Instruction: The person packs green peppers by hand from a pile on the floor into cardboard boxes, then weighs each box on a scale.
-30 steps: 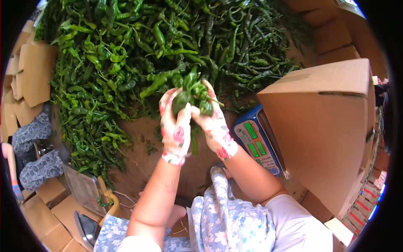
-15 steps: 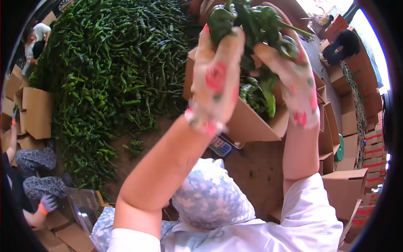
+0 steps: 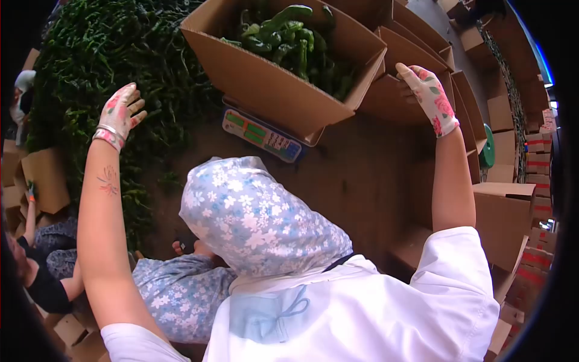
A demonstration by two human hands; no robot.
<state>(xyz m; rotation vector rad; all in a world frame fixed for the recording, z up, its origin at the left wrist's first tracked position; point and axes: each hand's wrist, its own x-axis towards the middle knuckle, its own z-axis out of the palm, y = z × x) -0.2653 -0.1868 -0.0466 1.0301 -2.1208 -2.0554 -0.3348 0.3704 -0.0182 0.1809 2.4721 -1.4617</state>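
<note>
Hovering by the heap (image 3: 120,36) in the head view, the left hand (image 3: 122,113) is empty, fingers loosely parted! The right hand (image 3: 429,95) hangs beside the box (image 3: 259,72), half-curled, its grip unclear. Peppers (image 3: 283,37) lie inside that box, atop the scale (image 3: 260,134)!

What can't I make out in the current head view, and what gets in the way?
In the head view:
Depth of the peppers in the carton: hidden by its near wall and the topmost ones.
Digits on the scale: too small and blurred.
The scale's top: hidden under the carton.
Far end of the pepper heap: cut off by the top edge.
</note>
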